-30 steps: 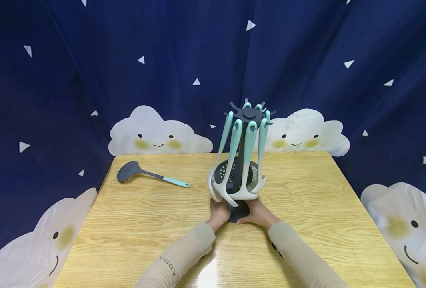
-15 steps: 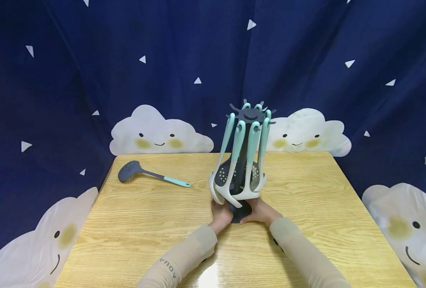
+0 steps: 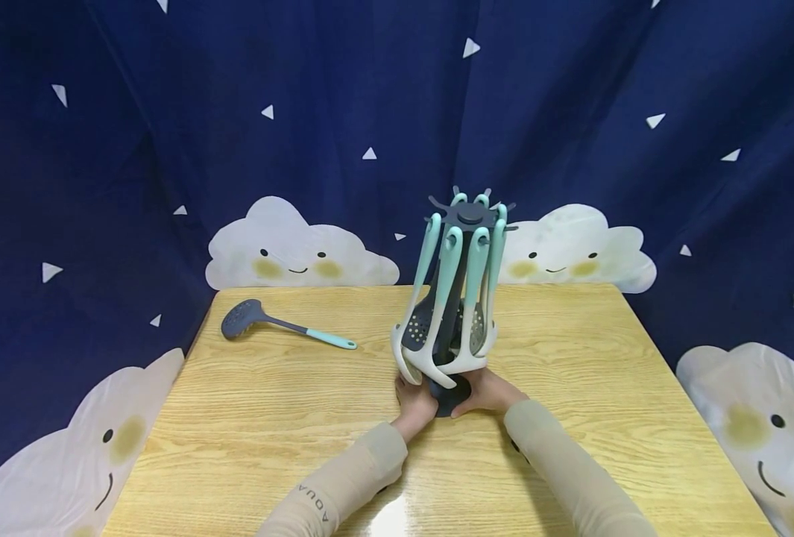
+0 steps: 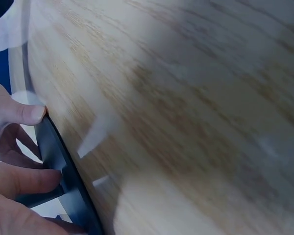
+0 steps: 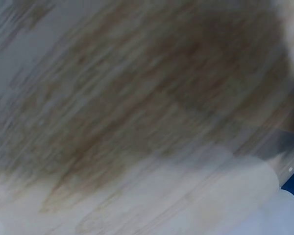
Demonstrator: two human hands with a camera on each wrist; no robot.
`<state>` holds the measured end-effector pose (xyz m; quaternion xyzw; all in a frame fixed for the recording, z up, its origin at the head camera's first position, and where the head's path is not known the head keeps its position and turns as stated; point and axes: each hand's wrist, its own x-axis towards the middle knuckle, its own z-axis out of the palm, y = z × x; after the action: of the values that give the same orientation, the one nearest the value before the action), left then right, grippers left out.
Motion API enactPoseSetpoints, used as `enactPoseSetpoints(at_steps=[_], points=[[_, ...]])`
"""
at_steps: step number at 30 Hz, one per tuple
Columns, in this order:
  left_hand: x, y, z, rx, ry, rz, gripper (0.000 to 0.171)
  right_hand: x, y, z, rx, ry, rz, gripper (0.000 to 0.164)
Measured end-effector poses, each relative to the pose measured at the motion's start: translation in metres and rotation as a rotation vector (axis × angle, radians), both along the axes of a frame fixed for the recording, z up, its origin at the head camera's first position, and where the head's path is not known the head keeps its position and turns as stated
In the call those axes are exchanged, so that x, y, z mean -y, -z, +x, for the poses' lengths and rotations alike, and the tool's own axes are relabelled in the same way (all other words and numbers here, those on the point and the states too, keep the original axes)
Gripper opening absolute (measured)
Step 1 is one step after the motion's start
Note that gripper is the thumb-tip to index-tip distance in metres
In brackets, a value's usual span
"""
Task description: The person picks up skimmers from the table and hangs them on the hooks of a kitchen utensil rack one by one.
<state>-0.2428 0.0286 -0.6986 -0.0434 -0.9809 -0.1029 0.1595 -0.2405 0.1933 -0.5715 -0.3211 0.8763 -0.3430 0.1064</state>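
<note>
A dark utensil stand (image 3: 470,215) rises at the table's middle, tilted slightly. Several kitchen utensils with mint handles hang from its hooks; the front ones have cream heads, including a cream utensil (image 3: 429,359). Dark perforated heads show behind them. My left hand (image 3: 417,404) grips the stand's round base (image 3: 452,397) from the left, and my right hand (image 3: 489,391) holds it from the right. In the left wrist view, thumbs and fingers press on the dark base (image 4: 51,142). Most fingers are hidden behind the base in the head view. The right wrist view shows mainly blurred tabletop.
A dark skimmer (image 3: 241,319) with a mint handle lies on the wooden table (image 3: 289,418) at the far left. Behind the table hangs a navy curtain (image 3: 329,89) with white triangles and smiling clouds.
The stand has turned a little, its front utensils shifting to the right. Both hands have stayed on the base and moved slightly right with it. The skimmer has not moved.
</note>
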Motion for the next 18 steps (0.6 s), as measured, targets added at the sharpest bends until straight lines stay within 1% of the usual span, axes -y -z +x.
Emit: enactPoseSetpoints(at_steps=[1,2,4,5,6,8,9,10,11,12,13,15,16,17,18], points=[[0.001,-0.004,0.002,0.013,0.003,0.001,0.046,0.0,0.0,0.0,-0.01,-0.006,-0.007,0.094],[0.002,-0.005,0.003,0.002,0.01,0.014,0.045,0.0,0.001,0.0,-0.028,-0.012,-0.008,0.094],[0.004,-0.011,0.005,0.01,0.03,0.02,0.042,0.0,0.004,-0.001,-0.057,-0.019,-0.011,0.095],[0.007,-0.01,0.005,-0.03,0.045,0.02,0.042,0.0,0.005,-0.001,-0.075,-0.022,-0.013,0.096],[0.009,-0.013,0.006,-0.045,0.059,0.034,0.041,-0.001,0.006,0.0,-0.094,-0.025,-0.016,0.096],[0.014,-0.02,0.008,-0.07,0.097,0.057,0.045,-0.002,0.009,0.002,-0.122,-0.021,-0.013,0.097],[0.017,-0.025,0.008,-0.062,0.118,0.076,0.047,-0.002,0.01,0.003,-0.13,-0.019,-0.018,0.097],[0.02,-0.02,0.005,-0.098,0.136,0.075,0.05,-0.003,0.011,0.006,-0.141,-0.009,-0.019,0.097],[0.024,-0.02,0.003,-0.091,0.163,0.105,0.053,-0.003,0.011,0.008,-0.155,0.004,-0.017,0.096],[0.027,-0.023,0.0,-0.027,0.185,0.158,0.056,-0.003,0.012,0.011,-0.171,0.017,-0.016,0.096],[0.03,-0.021,-0.003,0.006,0.208,0.217,0.059,-0.003,0.013,0.014,-0.182,0.036,-0.009,0.096],[0.036,-0.005,-0.016,0.007,0.262,0.25,0.055,-0.002,0.013,0.021,-0.197,0.083,-0.009,0.096],[0.04,-0.001,-0.021,0.033,0.291,0.282,0.054,0.0,0.013,0.025,-0.198,0.109,-0.004,0.096],[0.043,-0.005,-0.024,0.084,0.322,0.375,0.054,0.002,0.012,0.029,-0.191,0.134,-0.004,0.097],[0.046,0.003,-0.031,0.071,0.351,0.421,0.053,0.004,0.012,0.032,-0.181,0.16,-0.005,0.098]])
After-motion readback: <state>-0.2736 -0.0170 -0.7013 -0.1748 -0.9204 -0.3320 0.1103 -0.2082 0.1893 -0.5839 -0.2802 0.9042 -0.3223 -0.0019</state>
